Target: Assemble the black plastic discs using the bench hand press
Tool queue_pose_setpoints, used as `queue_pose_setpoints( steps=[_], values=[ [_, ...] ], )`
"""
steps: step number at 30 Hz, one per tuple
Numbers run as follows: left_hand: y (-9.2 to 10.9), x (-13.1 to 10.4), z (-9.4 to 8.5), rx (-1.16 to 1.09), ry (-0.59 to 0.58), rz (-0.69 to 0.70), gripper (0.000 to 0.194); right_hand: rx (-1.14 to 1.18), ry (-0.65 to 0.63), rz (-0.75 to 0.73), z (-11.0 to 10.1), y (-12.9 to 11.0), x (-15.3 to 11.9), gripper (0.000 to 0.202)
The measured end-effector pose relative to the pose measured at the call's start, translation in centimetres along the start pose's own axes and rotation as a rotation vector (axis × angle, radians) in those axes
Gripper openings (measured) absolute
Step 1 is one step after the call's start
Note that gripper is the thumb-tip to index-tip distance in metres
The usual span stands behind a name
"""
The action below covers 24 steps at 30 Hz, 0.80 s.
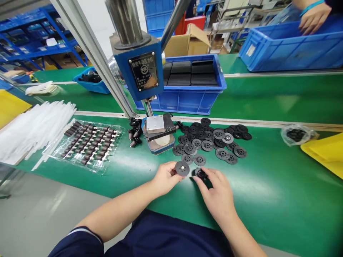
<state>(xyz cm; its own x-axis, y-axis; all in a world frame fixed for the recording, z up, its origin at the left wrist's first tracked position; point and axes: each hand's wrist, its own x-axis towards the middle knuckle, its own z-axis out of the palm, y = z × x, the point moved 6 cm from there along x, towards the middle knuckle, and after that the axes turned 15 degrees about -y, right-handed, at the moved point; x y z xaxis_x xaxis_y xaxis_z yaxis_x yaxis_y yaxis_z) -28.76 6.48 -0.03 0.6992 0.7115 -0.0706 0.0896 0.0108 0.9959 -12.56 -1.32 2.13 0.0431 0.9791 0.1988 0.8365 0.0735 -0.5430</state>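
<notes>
My left hand [166,178] is closed on a black disc [182,168] with a pale pin at its centre, held above the green table. Just to its right, my right hand [215,185] pinches a smaller black ringed part [199,173] between thumb and fingers. The two parts are close but apart. Beyond the hands lies a loose spread of flat black discs [207,145]. Behind my left hand stands a hand press [144,71] with a metal block [155,123] above its base. Dark cylindrical parts with black discs [135,132] are heaped beside the base.
A clear plastic tray [100,167] of brown cylinders and white strips [40,125] are at left. A blue bin [187,101] with black pieces stands behind the press. At right are a bagged bundle [297,134] and yellow bin [325,151]. Another person's hand [314,18] reaches into a far blue crate [289,50].
</notes>
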Motion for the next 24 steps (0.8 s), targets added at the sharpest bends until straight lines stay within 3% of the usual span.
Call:
queue_pose_setpoints(
  steps=[4,8,24],
  values=[
    [0.9,-0.2,0.1,0.234,-0.025,0.044,0.017,0.180,-0.005,-0.103,-1.6,-2.8,-0.1,0.042],
    [1.4,-0.3,0.3,0.305,-0.057,0.074,0.020,0.200,-0.057,-0.209,-1.6,-4.9,0.0,0.041],
    [2.1,-0.2,0.6,0.357,-0.092,0.136,0.019,0.110,-0.086,-0.250,-1.5,-5.7,0.8,0.030]
  ],
)
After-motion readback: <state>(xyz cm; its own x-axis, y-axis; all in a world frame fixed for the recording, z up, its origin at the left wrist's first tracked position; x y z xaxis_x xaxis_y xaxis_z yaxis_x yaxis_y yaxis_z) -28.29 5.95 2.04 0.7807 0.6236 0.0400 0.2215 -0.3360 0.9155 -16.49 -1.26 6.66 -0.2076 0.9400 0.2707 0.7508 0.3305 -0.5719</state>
